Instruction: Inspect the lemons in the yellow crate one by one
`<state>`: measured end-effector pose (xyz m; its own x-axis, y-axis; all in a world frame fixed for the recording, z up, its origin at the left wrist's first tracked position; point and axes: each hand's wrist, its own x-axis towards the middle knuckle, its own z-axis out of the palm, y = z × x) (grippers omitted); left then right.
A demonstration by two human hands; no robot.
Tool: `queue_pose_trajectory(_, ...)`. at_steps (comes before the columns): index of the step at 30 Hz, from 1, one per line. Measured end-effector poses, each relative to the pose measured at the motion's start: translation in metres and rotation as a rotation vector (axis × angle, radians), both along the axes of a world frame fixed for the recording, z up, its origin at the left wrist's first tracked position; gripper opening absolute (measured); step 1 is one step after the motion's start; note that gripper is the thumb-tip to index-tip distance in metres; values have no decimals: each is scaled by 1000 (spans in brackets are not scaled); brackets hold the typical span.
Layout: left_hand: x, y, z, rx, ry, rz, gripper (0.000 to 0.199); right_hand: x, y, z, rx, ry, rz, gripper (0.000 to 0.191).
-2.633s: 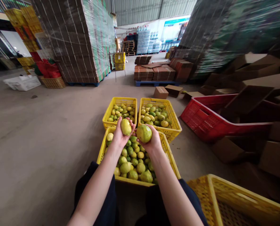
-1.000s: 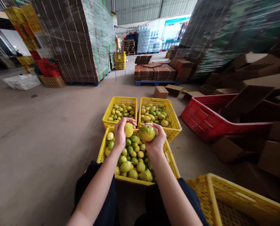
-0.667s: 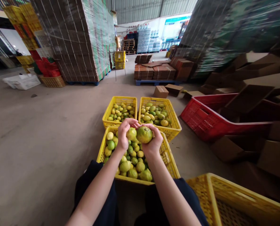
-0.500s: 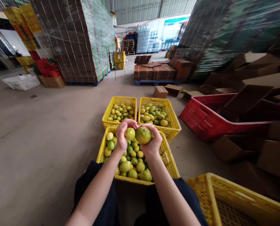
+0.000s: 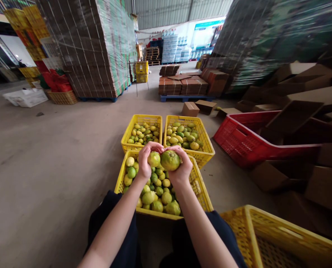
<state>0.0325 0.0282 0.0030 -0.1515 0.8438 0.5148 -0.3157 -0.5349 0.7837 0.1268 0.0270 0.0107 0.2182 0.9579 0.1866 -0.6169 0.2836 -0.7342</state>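
Observation:
Wrapped round a smaller yellow-green lemon (image 5: 154,159) is my left hand (image 5: 145,158). My right hand (image 5: 183,167) is closed on a larger, greener lemon (image 5: 170,160). The two fruits are held side by side, and the fingertips of both hands come together behind them. Below them is the near yellow crate (image 5: 205,191), filled with green and yellow lemons (image 5: 166,198) of mixed sizes. The far sides of both held fruits are hidden by my fingers.
Two more yellow crates of lemons, a left one (image 5: 123,142) and a right one (image 5: 210,149), stand just beyond. At right are a red crate (image 5: 238,149) and loose cardboard boxes (image 5: 277,176). Another yellow crate (image 5: 249,227) is at lower right. Wrapped pallet stacks (image 5: 84,48) rise behind.

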Motion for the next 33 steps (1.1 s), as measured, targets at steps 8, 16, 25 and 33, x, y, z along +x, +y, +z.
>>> queue_pose_trajectory(8, -1, 0, -1, 6, 41, 18, 45, -1, 0, -1, 1, 15, -1, 19)
queue_pose_trajectory(16, -3, -1, 1, 32, 84, 39, 40, -1, 0, -2, -1, 15, 1, 17)
queue_pose_trajectory(25, -5, 0, 0, -6, 74, 73, 41, -4, -2, 0, -14, 9, 46, 14)
queue_pose_trajectory(33, -12, 1, 0, -7, 72, 105, 39, -12, 1, -3, 8, 14, 64, 10)
